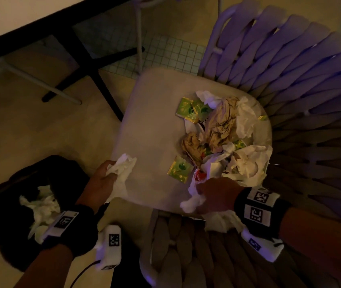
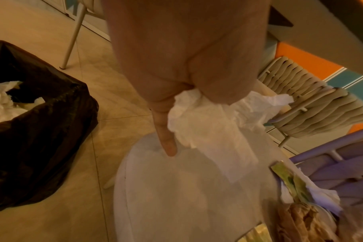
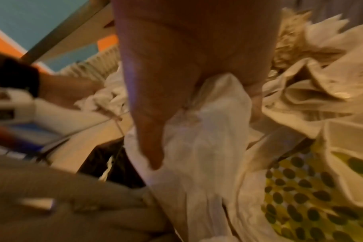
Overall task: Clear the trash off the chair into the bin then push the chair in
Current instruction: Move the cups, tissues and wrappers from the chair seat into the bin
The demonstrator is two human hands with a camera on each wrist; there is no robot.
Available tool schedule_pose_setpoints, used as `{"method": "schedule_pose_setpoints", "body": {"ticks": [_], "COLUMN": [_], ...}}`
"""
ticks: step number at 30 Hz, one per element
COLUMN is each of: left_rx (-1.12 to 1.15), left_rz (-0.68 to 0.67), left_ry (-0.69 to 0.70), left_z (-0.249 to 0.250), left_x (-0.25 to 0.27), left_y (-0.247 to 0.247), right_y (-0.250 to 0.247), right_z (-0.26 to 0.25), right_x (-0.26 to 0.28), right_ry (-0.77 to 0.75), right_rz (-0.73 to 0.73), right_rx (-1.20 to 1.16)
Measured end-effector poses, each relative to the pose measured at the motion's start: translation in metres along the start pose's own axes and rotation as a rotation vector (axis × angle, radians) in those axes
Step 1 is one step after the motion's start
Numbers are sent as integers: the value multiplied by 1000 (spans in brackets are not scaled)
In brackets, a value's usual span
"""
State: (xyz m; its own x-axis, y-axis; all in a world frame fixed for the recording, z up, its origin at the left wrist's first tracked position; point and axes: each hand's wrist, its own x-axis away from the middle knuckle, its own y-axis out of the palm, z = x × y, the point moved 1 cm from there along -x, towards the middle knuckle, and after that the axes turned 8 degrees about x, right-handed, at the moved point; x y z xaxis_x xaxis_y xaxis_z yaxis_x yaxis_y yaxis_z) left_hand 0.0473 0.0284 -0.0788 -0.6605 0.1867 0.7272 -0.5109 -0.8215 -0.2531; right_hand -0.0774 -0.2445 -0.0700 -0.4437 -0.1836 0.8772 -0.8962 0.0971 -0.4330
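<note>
Gripping a crumpled white napkin (image 1: 194,199), the right hand (image 1: 214,194) curls closed round it at the near edge of the chair (image 1: 148,125) seat. To its left, the left hand (image 1: 103,179) pinches a white tissue (image 1: 121,169) (fingers folded tight, one finger pointing out) over the seat's left edge. Beside it on the floor stands the black-lined bin (image 1: 9,204), white paper inside. Farther back, the trash pile (image 1: 223,132) of wrappers, green packets and brown paper lies against the woven backrest.

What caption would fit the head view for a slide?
Left hand and right hand each grip white tissue over the chair seat; the black bin waits left.
</note>
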Motion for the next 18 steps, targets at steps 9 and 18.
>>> {"method": "schedule_pose_setpoints", "body": {"ticks": [9,18], "left_rx": [126,-40], "left_rz": [93,50], "left_ry": [-142,-147], "left_z": [-15,-41], "left_x": [9,20], "left_y": [-21,-55], "right_y": [-26,-41], "right_z": [-37,-40], "right_x": [-65,-83], "right_ry": [130,60], "right_rz": [349,288], "right_rx": [89,212]}}
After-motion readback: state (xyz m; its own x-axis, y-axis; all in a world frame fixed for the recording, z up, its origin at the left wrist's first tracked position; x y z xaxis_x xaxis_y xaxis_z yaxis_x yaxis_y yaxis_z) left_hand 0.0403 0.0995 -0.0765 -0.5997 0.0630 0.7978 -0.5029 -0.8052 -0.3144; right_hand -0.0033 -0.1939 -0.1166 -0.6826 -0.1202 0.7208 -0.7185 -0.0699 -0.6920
